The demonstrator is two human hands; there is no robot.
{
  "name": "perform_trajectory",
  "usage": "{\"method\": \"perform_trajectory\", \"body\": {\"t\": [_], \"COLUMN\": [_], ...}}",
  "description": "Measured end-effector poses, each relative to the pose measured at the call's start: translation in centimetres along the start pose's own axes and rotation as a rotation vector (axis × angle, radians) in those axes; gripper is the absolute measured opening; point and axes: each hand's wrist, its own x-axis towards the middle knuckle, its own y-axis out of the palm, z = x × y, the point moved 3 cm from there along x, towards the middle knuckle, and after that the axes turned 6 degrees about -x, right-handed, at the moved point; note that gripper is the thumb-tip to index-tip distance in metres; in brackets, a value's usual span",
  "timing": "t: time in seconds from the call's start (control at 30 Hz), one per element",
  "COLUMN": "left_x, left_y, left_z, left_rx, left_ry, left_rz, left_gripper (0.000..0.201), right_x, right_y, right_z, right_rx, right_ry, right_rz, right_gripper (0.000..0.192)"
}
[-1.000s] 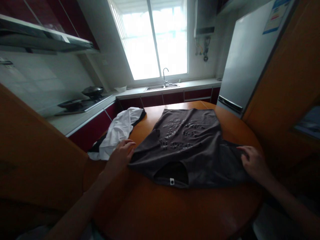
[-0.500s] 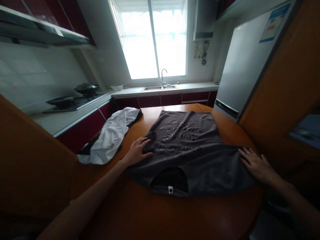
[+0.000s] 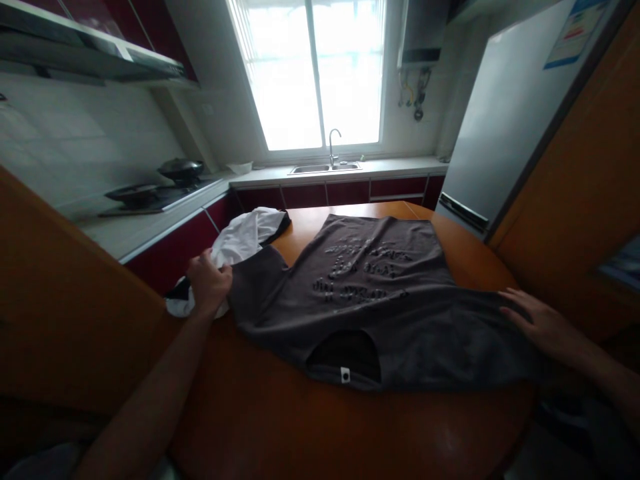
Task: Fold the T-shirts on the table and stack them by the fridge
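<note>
A dark grey T-shirt (image 3: 320, 320) lies spread on the round wooden table (image 3: 380, 433), with its neck opening and white label toward me and raised lettering across its front. My left hand (image 3: 207, 283) is closed at the edge of the left sleeve, pinching the cloth and drawing it out sideways. On the right sleeve's edge rests my right hand (image 3: 543, 323), fingers stretched out and touching the fabric. A crumpled white and black garment (image 3: 245, 233) sits just beyond my left hand, which partly hides it.
Behind the table, a counter (image 3: 410, 165) holds a sink (image 3: 315, 169) with a tap under the window. Pans (image 3: 180, 170) stand on the stove at left. A silver fridge (image 3: 500, 127) is at right, close to the table's edge.
My left hand has moved left and taken hold of the left sleeve, which was folded inward and now extends outward. My right hand remains on the right sleeve, its fingers less spread.
</note>
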Motion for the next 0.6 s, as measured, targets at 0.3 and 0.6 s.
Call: {"method": "perform_trajectory", "body": {"t": [0.3, 0.6], "left_x": [-10.8, -16.8], "left_y": [-0.2, -4.0], "left_z": [-10.0, -11.9], "left_rx": [-0.446, -0.432], "left_ry": [0.584, 0.831], "left_rz": [0.952, 1.152], "left_gripper": [0.028, 0.022], "right_x": [-5.6, -9.5], "right_y": [-0.9, 0.7], "right_z": [21.9, 25.8], "right_rx": [0.322, 0.312], "right_ry": [-0.528, -0.728], "right_rz": [0.206, 0.393], "right_gripper": [0.024, 0.013]}}
